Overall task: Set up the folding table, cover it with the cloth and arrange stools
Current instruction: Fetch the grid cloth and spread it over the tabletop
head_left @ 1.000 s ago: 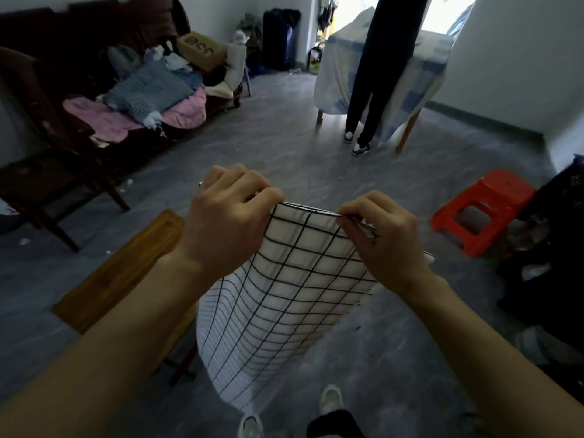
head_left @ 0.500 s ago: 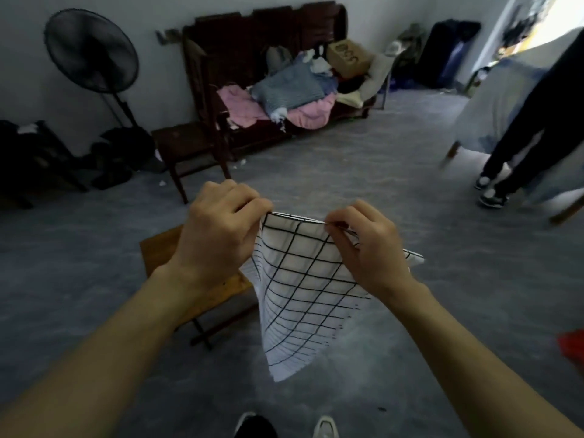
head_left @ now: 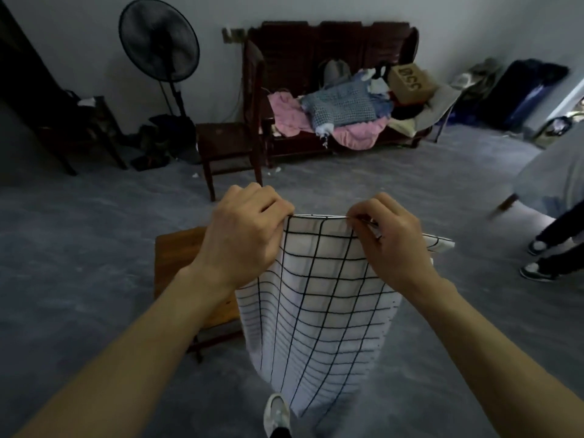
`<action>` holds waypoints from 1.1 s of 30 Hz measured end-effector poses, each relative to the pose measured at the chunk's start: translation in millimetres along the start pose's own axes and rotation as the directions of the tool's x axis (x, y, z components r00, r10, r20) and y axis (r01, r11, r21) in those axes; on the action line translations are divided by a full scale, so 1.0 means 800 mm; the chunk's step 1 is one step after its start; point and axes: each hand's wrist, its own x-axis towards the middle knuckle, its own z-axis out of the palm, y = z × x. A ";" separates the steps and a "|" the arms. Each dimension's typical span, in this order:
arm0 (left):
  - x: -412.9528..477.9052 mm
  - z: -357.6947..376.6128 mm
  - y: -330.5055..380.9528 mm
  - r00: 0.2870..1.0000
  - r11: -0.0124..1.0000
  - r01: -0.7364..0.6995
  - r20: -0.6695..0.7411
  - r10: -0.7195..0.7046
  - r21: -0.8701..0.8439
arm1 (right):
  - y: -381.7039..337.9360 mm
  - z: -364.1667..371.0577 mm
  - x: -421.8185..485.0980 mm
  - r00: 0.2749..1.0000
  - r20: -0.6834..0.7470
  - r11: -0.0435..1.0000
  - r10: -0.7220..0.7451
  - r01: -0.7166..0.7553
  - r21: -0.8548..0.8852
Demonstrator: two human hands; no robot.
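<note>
A white cloth with a black grid [head_left: 319, 311] hangs folded in front of me, held up by its top edge. My left hand [head_left: 243, 235] grips the left part of that edge. The right part is pinched by my right hand [head_left: 388, 241], and a corner of cloth sticks out past it to the right. The small wooden folding table [head_left: 177, 263] stands on the floor below and behind my left hand, partly hidden by my arm and the cloth. No stool shows in this view.
A dark wooden chair [head_left: 227, 143] and a bench piled with clothes [head_left: 341, 115] stand ahead by the wall. A standing fan [head_left: 159, 45] is at back left. A person's legs [head_left: 550, 248] and a covered table [head_left: 550, 181] are at the right. Grey floor lies all around.
My view has swung left, so the red stool left the frame and the fan and bench came in. Both hands keep holding the cloth's top edge, now over the table's right side.
</note>
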 end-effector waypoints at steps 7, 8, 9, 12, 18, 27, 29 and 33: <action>0.060 0.043 -0.024 0.998 0.998 0.057 0.008 -0.057 -0.007 | 0.072 0.007 0.075 1.000 0.005 0.999 -0.028 0.028 0.031; 0.070 0.051 -0.027 0.998 0.998 0.063 0.017 -0.063 -0.002 | 0.084 0.010 0.084 1.000 0.000 0.999 -0.026 0.026 0.037; 0.079 0.060 -0.029 0.997 0.997 0.072 0.030 -0.072 0.004 | 0.099 0.014 0.093 1.000 -0.003 0.999 -0.024 0.024 0.047; 0.108 0.091 -0.035 0.992 0.995 0.102 0.067 -0.103 0.023 | 0.148 0.027 0.120 0.999 0.000 0.996 -0.037 0.037 0.082; 0.176 0.167 -0.032 0.971 0.969 0.219 0.075 -0.229 0.115 | 0.270 0.053 0.181 0.993 0.028 0.975 -0.117 0.110 0.192; 0.299 0.228 -0.023 0.887 0.850 0.454 -0.040 -0.460 0.266 | 0.394 0.047 0.316 0.932 0.083 0.875 -0.353 0.297 0.382; 0.319 0.235 -0.037 0.866 0.824 0.490 -0.056 -0.496 0.285 | 0.404 0.060 0.348 0.926 0.073 0.860 -0.369 0.311 0.406; 0.341 0.258 -0.082 0.817 0.761 0.573 -0.133 -0.561 0.304 | 0.420 0.102 0.404 0.916 0.090 0.839 -0.391 0.314 0.444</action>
